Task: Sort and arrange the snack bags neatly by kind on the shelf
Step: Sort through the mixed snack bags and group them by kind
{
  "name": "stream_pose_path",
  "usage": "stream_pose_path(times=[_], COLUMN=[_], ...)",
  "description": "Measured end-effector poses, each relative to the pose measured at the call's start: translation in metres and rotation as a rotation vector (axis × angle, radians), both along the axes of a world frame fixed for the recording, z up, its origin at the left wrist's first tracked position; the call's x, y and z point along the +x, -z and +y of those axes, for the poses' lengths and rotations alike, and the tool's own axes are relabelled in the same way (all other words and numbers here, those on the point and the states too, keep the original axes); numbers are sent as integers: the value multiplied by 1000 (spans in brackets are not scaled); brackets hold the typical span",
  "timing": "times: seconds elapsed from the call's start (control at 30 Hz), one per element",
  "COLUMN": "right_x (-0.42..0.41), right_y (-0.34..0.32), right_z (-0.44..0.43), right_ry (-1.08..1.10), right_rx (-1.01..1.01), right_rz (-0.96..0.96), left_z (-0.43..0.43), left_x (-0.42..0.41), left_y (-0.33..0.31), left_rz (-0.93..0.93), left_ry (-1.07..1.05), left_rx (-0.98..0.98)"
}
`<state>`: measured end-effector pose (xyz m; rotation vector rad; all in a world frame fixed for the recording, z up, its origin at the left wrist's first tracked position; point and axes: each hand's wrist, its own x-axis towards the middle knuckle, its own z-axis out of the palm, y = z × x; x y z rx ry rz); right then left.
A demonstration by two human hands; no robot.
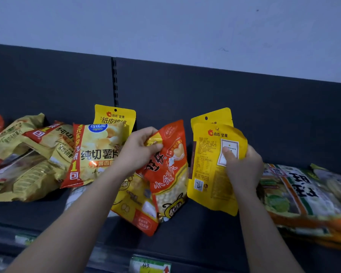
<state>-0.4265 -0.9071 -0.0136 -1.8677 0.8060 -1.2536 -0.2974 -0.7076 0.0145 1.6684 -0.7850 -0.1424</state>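
The left hand (138, 148) has its fingers curled round the top corner of a red and yellow bag (171, 166), pinching it between thumb and fingers. The bag hangs tilted over the shelf (205, 233). A second bag in the same colours (134, 205) lies under it at six o'clock; whether the hand holds that one too is unclear. At the hand's nine o'clock a chip bag (95, 152) leans just beside the wrist, and at eleven o'clock a yellow nut bag (114, 116) stands upright against the dark back panel (234, 91). Further out at nine o'clock is a loose heap of chip bags (28, 154).

The right hand (242, 164) grips a yellow bag (207, 174), back side facing the camera, thumb pressed on its white label and fingers hidden behind. At this bag's twelve o'clock the top of another yellow bag (211, 116) sticks up behind it. At the hand's three o'clock green and white bags (303, 194) lie flat on the shelf. A price tag (150, 266) sits on the shelf edge at six o'clock.
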Motion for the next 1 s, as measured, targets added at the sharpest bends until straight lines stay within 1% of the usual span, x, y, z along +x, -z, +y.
stream_pose_path(times=[0.1, 0.2, 0.27, 0.33, 0.37, 0.4, 0.43, 0.47, 0.5, 0.53, 0.57, 0.6, 0.63, 0.7, 0.73, 0.8, 0.9, 1.0], right_x=[-13, -26, -31, -33, -32, -30, -28, -26, -24, -23, -22, -21, -20, -17, -15, -12, -10, -11], right_y=[-9, -19, -22, -21, -19, -16, -13, -10, -9, -10, -11, -13, -13, -13, -11, -7, -5, -6], right_z=[0, 1, 2, 3, 4, 5, 7, 8, 10, 12, 13, 14, 13, 12, 12, 11, 10, 1], right_ry=[63, 137, 167, 191, 200, 206, 205, 197, 186, 175, 166, 157, 147, 120, 102, 57, 7, -24], right_rx=[-17, -59, -91, -122, -134, -148, -164, -179, -191, -198, -201, -202, -199, -179, -164, -139, -121, -92], right_rz=[-33, -47, -39, -12, 3, 25, 48, 70, 92, 114, 135, 152, 169, 205, 219, 237, 289, 329], left_z=[-12, -25, -33, -43, -50, -56, -61, -65, -67, -67, -67, -65, -63, -57, -54, -51, -51, -57], left_x=[1, 8, 16, 25, 29, 34, 40, 44, 46, 48, 52, 55, 60, 68, 70, 74, 72, 66], left_y=[-1, 1, 8, 21, 29, 36, 42, 47, 52, 55, 61, 65, 73, 85, 87, 85, 75, 68], left_rz=[145, 297, 405, 446, 405, 287, 91, -133, -319, -400, -365, -272, -143, 79, 156, 275, 436, 466], left_ry=[157, 256, 290, 270, 221, 146, 59, -63, -181, -252, -271, -272, -276, -332, -373, -405, -358, -378], left_rx=[-138, -226, -223, -159, -110, -21, 137, 372, 588, 720, 783, 787, 741, 576, 507, 429, 305, 171])
